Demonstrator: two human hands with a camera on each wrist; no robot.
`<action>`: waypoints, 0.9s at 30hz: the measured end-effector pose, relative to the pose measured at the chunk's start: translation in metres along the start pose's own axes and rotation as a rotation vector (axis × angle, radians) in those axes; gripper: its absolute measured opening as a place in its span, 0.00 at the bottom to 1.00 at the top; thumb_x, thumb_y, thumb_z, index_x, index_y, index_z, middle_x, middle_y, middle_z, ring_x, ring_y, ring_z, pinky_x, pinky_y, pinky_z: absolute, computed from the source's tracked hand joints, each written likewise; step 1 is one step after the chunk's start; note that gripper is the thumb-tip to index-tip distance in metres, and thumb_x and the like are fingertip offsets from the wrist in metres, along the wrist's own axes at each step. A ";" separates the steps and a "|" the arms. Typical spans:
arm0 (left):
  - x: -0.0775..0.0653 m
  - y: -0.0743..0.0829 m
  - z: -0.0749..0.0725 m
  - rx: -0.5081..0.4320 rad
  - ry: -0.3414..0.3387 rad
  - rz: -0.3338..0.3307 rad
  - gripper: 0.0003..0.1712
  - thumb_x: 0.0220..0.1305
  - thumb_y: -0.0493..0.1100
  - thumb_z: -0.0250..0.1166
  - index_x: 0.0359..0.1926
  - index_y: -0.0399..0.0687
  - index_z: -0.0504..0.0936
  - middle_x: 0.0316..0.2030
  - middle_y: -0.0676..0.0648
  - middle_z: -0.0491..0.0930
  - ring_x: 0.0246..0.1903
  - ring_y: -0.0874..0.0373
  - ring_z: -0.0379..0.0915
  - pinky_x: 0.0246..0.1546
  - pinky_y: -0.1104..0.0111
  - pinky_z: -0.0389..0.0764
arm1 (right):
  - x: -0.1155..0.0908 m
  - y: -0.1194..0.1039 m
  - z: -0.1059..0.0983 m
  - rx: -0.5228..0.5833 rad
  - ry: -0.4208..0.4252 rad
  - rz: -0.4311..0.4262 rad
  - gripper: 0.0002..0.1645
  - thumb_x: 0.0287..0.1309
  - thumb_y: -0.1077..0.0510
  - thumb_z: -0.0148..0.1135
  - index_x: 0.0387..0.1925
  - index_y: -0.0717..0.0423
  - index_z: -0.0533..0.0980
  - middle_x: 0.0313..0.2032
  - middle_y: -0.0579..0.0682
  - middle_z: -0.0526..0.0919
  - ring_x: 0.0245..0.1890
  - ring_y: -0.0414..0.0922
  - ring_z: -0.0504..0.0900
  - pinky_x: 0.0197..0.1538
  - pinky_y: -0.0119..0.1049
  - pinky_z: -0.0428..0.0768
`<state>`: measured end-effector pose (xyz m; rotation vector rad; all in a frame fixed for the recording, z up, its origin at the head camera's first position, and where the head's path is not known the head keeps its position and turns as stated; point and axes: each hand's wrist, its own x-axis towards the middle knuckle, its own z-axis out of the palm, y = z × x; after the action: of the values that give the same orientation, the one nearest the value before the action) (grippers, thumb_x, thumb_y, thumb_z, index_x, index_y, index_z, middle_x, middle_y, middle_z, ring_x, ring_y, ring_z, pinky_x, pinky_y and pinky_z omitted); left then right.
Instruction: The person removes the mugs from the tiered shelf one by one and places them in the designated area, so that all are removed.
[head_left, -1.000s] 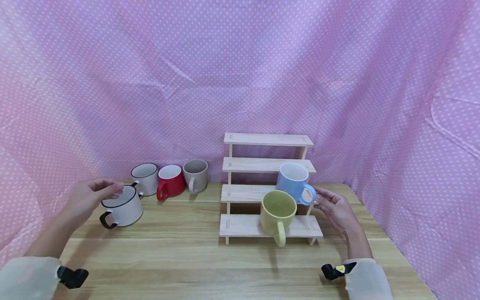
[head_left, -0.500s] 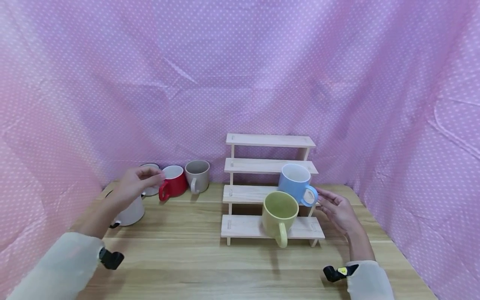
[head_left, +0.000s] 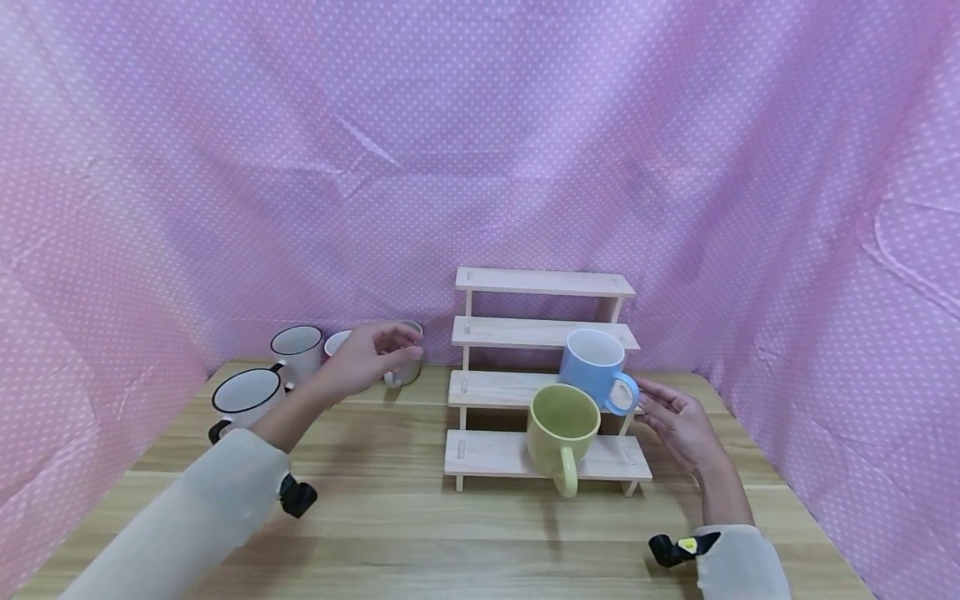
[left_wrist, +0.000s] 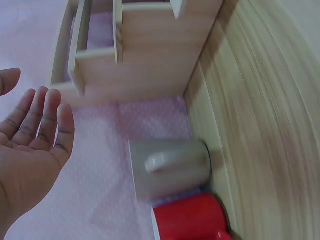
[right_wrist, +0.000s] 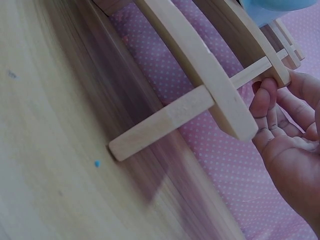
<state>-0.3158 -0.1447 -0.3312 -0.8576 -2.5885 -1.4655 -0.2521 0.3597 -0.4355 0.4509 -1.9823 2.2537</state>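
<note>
My left hand (head_left: 371, 360) hovers in front of and above the grey mug (head_left: 405, 375), its fingers loosely bent with nothing between them. In the left wrist view the palm shows bare, apart from the grey mug and the red mug (left_wrist: 192, 220). My right hand (head_left: 678, 425) is at the right side of the wooden tiered shelf (head_left: 487, 454); in the right wrist view its thumb and fingers pinch the end of one shelf board (right_wrist: 272, 60). A blue mug (head_left: 588, 372) stands on the second step from the bottom, beside that hand. A yellow-green mug (head_left: 558, 433) stands on the lowest step, handle forward.
Two white mugs with black rims stand at the left, the front mug (head_left: 247, 396) partly behind the left sleeve and the rear mug (head_left: 298, 350) near the curtain. Pink dotted curtain (head_left: 480, 167) surrounds the wood-grain table (head_left: 420, 533).
My left hand has swept right, from over the front white mug, past the red mug, to the grey mug. The right hand keeps its place at the shelf.
</note>
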 end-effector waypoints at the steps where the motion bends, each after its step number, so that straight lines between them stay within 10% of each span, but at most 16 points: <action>1: 0.003 0.001 0.005 0.009 -0.003 0.020 0.18 0.70 0.49 0.68 0.54 0.45 0.83 0.44 0.46 0.85 0.43 0.53 0.80 0.44 0.61 0.81 | 0.000 0.000 0.000 0.002 -0.005 -0.005 0.18 0.74 0.67 0.55 0.58 0.49 0.81 0.54 0.42 0.85 0.51 0.37 0.84 0.52 0.35 0.85; 27: 0.043 0.078 0.110 0.029 -0.238 0.255 0.10 0.71 0.46 0.68 0.48 0.48 0.85 0.36 0.56 0.84 0.36 0.62 0.80 0.41 0.69 0.82 | -0.003 -0.001 0.004 0.021 -0.004 -0.021 0.19 0.74 0.69 0.54 0.57 0.50 0.81 0.54 0.44 0.86 0.49 0.38 0.84 0.51 0.34 0.85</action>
<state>-0.2898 -0.0058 -0.3178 -1.3757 -2.5260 -1.3239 -0.2487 0.3564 -0.4351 0.4760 -1.9478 2.2651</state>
